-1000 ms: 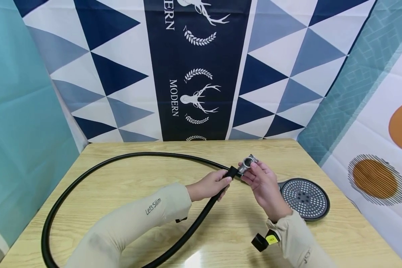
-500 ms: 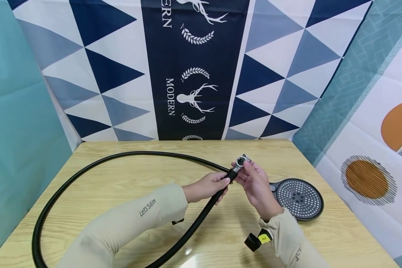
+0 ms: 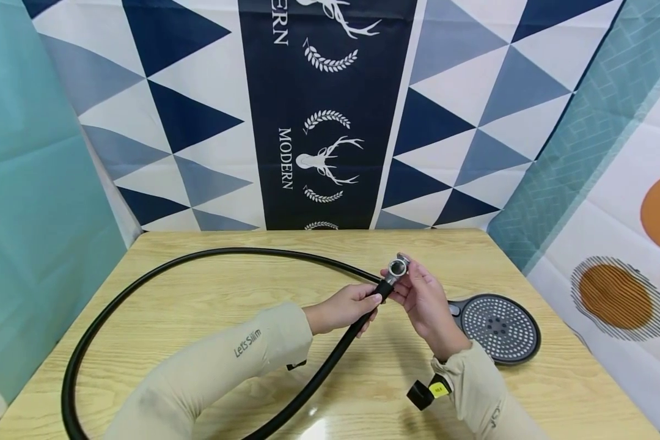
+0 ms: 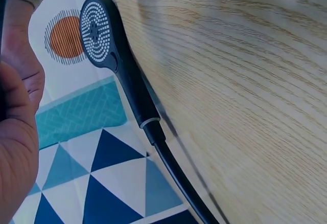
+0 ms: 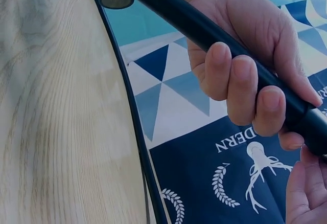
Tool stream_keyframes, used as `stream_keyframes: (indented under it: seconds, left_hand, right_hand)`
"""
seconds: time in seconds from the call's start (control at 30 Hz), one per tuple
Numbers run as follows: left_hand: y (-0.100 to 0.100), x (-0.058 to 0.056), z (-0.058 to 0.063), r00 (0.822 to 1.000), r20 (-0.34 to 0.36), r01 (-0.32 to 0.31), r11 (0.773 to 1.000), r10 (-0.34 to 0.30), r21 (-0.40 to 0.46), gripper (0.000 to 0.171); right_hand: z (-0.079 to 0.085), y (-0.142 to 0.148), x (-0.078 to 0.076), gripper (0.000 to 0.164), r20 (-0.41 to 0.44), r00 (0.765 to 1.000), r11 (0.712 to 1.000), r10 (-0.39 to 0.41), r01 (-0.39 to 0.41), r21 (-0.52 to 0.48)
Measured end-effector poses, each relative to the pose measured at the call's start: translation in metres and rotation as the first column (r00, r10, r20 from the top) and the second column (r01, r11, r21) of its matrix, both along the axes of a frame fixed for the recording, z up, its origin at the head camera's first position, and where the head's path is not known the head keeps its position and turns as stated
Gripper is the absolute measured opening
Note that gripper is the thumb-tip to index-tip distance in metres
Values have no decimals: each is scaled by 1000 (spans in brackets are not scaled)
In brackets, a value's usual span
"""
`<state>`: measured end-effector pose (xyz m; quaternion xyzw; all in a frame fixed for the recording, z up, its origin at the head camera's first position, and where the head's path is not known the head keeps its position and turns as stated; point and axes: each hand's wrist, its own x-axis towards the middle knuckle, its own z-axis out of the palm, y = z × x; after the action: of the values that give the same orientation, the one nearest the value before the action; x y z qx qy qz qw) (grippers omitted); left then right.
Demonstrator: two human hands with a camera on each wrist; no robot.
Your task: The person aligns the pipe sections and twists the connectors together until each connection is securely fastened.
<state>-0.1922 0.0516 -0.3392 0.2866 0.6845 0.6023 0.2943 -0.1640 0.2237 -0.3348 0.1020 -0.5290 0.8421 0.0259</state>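
My left hand [image 3: 345, 307] grips the thick black shower hose [image 3: 330, 362] just behind its black end sleeve [image 3: 384, 289]. In the right wrist view its fingers curl round the hose [image 5: 168, 14]. My right hand [image 3: 428, 308] pinches a small silver metal fitting [image 3: 393, 278] with a round opening, between thumb and fingers. The fitting meets the sleeve in line with it; whether it is threaded on cannot be seen. To the right of my right hand lies a dark round shower head [image 3: 500, 329]. In the left wrist view its handle [image 4: 135, 98] joins the hose's other end.
The hose makes a wide loop over the left of the wooden table [image 3: 242, 287]. Patterned cloths [image 3: 198, 122] hang behind the table and along both sides. A black wrist camera [image 3: 420, 395] sits under my right wrist.
The fitting, first offset from the sleeve's end, has come down to the left and now meets it in line. My right hand moved with it; my left hand still grips the hose.
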Motion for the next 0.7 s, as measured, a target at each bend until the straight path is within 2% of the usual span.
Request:
stream_keyframes:
  seconds: [0.27, 0.53, 0.7]
  left_hand:
    - [2, 3, 0, 999, -3, -36, 999, 36, -13, 22]
    - [0, 6, -1, 1000, 13, -22, 999, 22, -25, 19]
    - [0, 6, 0, 1000, 9, 14, 1000, -14, -19, 21]
  right_hand:
    - [-2, 3, -1, 23, -46, 999, 1000, 20, -20, 5]
    - [-4, 7, -3, 23, -147, 976, 980, 158, -174, -101]
    - [-4, 10, -6, 21, -156, 969, 974, 190, -206, -94]
